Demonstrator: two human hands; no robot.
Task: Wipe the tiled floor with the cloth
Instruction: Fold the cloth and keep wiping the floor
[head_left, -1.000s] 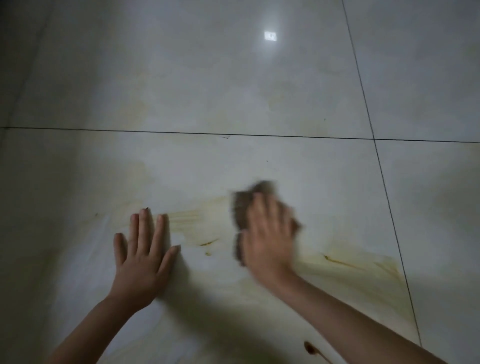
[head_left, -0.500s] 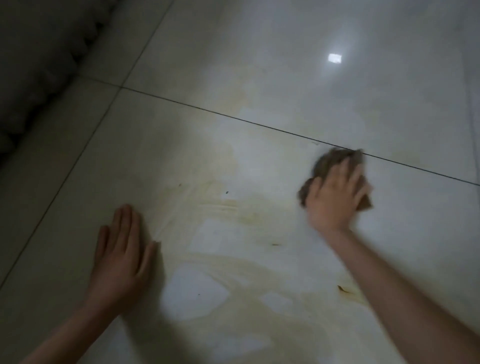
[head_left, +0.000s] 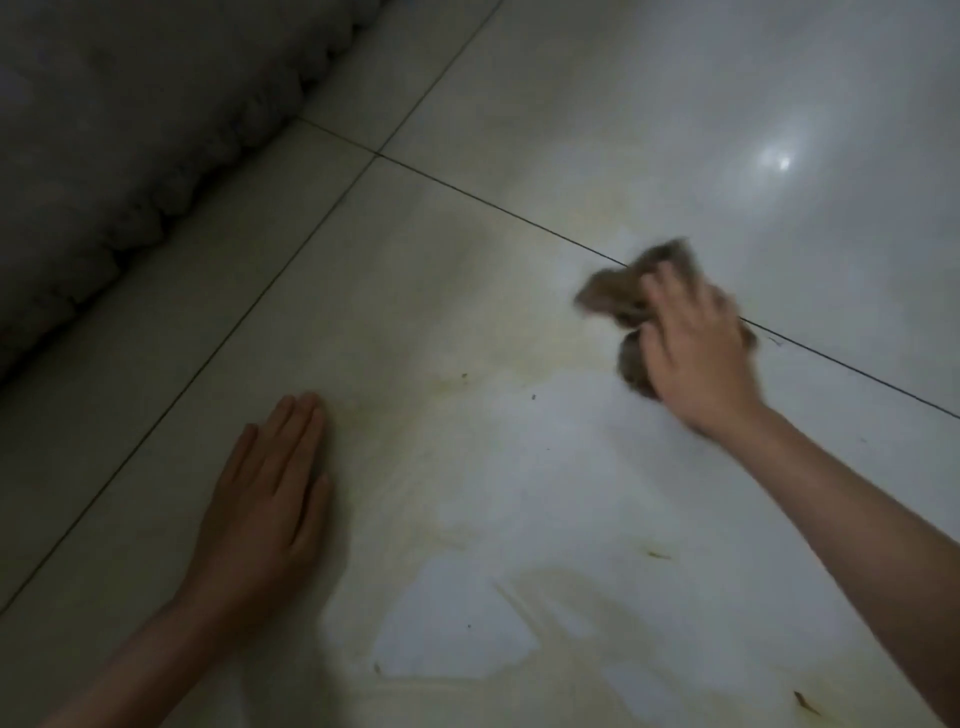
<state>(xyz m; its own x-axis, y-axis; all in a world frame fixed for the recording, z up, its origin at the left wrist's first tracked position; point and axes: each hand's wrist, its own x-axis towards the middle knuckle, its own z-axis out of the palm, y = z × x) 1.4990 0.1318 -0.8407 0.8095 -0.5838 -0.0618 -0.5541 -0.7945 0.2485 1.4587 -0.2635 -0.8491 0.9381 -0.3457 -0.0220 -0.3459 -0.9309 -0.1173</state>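
Observation:
A crumpled brown cloth (head_left: 615, 297) lies on the glossy pale tiled floor (head_left: 545, 130), right at a dark grout line. My right hand (head_left: 696, 358) is on top of it, fingers bent over the bunched fabric and gripping it; both are motion-blurred. Part of the cloth sticks out to the left of my fingers and part shows under my palm. My left hand (head_left: 270, 499) lies flat on the tile at the lower left, fingers straight and together, holding nothing. Yellowish smears (head_left: 462, 400) cover the tile between my hands.
A dark grey padded edge (head_left: 130, 156), like a mattress or sofa base, runs diagonally along the upper left. Small dark specks and brown bits (head_left: 657, 555) lie on the tile near my right forearm. A lamp reflection (head_left: 776, 161) shines at the upper right.
My right hand has swept the cloth from the middle of the tile out to the far grout line. The view has swung left, bringing the dark padded edge in. My left hand stays planted.

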